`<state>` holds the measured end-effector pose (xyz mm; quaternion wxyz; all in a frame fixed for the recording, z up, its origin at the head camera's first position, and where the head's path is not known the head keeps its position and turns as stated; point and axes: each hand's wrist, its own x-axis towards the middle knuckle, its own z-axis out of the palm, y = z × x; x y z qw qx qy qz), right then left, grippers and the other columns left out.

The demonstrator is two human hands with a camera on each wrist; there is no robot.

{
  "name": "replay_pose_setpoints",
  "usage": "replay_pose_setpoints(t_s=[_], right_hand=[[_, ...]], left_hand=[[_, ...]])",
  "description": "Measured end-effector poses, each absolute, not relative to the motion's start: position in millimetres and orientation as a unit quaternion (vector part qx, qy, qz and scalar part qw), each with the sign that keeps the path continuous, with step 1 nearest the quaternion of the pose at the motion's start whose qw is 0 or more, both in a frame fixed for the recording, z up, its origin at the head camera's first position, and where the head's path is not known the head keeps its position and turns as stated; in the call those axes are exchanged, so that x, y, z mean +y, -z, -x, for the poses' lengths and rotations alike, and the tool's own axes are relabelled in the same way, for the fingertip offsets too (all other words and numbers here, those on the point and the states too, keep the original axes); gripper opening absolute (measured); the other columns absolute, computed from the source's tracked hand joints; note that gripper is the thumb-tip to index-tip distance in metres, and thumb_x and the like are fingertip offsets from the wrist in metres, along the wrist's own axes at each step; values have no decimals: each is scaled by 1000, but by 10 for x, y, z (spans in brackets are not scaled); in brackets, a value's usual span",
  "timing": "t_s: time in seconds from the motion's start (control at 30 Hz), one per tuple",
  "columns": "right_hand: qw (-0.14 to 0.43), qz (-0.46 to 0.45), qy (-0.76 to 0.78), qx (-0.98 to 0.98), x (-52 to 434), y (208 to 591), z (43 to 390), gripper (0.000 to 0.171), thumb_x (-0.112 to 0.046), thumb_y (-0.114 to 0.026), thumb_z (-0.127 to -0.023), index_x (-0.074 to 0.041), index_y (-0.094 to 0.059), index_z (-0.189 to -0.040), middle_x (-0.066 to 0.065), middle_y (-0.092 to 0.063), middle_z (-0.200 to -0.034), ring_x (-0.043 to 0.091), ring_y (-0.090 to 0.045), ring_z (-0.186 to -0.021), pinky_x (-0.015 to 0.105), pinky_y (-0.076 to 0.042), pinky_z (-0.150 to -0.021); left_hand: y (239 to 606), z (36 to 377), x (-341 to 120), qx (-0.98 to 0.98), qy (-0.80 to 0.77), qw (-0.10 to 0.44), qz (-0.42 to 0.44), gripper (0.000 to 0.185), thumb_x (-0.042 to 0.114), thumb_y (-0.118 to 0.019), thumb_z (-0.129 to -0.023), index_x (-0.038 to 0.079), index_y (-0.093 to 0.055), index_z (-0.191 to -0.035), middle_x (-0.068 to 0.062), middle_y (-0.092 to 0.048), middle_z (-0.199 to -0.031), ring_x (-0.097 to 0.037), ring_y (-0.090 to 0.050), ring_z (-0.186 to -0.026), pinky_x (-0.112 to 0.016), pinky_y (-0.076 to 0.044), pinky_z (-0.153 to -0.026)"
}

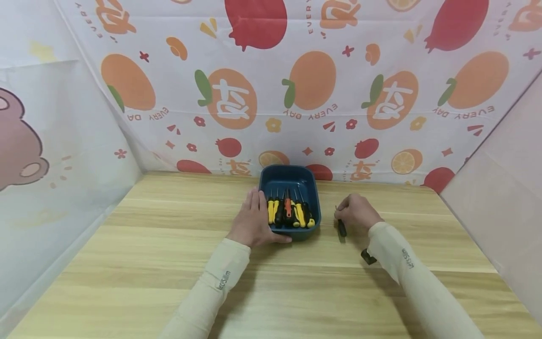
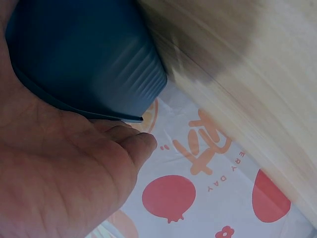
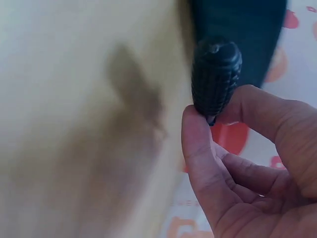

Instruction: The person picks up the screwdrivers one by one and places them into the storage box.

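The black-handled screwdriver (image 1: 341, 228) lies just right of the blue tray (image 1: 312, 186), pinched in the right hand (image 1: 357, 213). In the right wrist view the thumb and forefinger close on the ribbed black handle (image 3: 216, 74) near its end, the other fingers curled loosely beneath; the grip is a light pinch, not a full fist. The thin shaft points away from the person, roughly parallel to the tray's right wall.

The left hand (image 1: 254, 219) rests flat against the tray's left side, fingers straight along the wall and thumb under the near rim, holding nothing by curling. In the left wrist view the palm (image 2: 64, 178) lies beside the tray's ribbed corner (image 2: 124, 64).

Inside the tray lie several screwdrivers (image 1: 289, 213) with yellow, black and orange handles, side by side, tips toward the far end. They fill the near half; the far half shows bare floor.

To handle the tool well, I judge the pinch should sit firmer, further along the handle, so the shaft does not swing, and the left hand should press the tray steady.

The wooden table (image 1: 169, 263) runs open to the right of the tray and toward the person. Beyond the tray the fruit-print cloth (image 1: 296, 94) rises close behind its far rim.
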<state>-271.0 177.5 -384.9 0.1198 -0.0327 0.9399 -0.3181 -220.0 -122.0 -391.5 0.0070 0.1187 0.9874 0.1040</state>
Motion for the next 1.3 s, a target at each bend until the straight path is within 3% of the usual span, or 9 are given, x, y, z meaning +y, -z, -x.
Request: replay_pose_setpoints(t_s=[0.13, 0.27, 0.57, 0.8, 1.07, 1.3], right_hand=[[96, 50, 357, 928, 1736, 3691, 2753, 25, -15, -70, -92, 4, -72, -108, 16, -73, -106, 21, -71, -85, 46, -55, -93], [79, 73, 393, 913, 1581, 3554, 2805, 23, -15, -71, -93, 5, -72, -106, 16, -75, -99, 22, -75, -76, 51, -55, -96], [74, 101, 377, 918, 1022, 3488, 2905, 18, -14, -74, -93, 2, -75, -100, 13, -74, -97, 19, -73, -73, 38, -62, -80], [98, 105, 321, 936, 769, 3596, 2978, 16, -15, -76, -93, -2, -76, -82, 6, -72, -76, 17, -68, -67, 30, -61, -72], [90, 123, 289, 945, 640, 3686, 3036, 37, -11, -76, -91, -8, -58, -58, 1, -57, -54, 13, -56, -51, 22, -45, -50], [77, 130, 229, 961, 559, 3745, 3071, 49, -16, -77, -91, -11, -45, -54, -2, -34, -50, 13, -40, -44, 24, -35, -45]], left_hand=[[3900, 2172, -1210, 988, -102, 7, -116, 146, 83, -75, -63, -9, -13, -158, -27, -10, -166, -42, -12, -153, -48, -20, -123], [3893, 2145, -1208, 988, -106, 5, -115, 145, 82, -76, -63, -9, -14, -158, -27, -11, -166, -42, -13, -153, -48, -21, -123], [3923, 2131, -1208, 989, -96, 6, -113, 146, 85, -72, -63, -8, -13, -158, -27, -11, -166, -41, -13, -153, -46, -20, -123], [3921, 2121, -1202, 989, -95, 6, -113, 145, 85, -72, -64, -8, -13, -158, -26, -11, -166, -40, -12, -153, -46, -19, -124], [3906, 2156, -1197, 990, -79, 1, -118, 144, 85, -72, -64, -9, -15, -157, -27, -14, -165, -39, -13, -153, -45, -20, -124], [3900, 2183, -1205, 990, -78, 24, -112, 146, 86, -71, -65, -8, -10, -158, -25, -8, -166, -38, -9, -154, -42, -15, -125]])
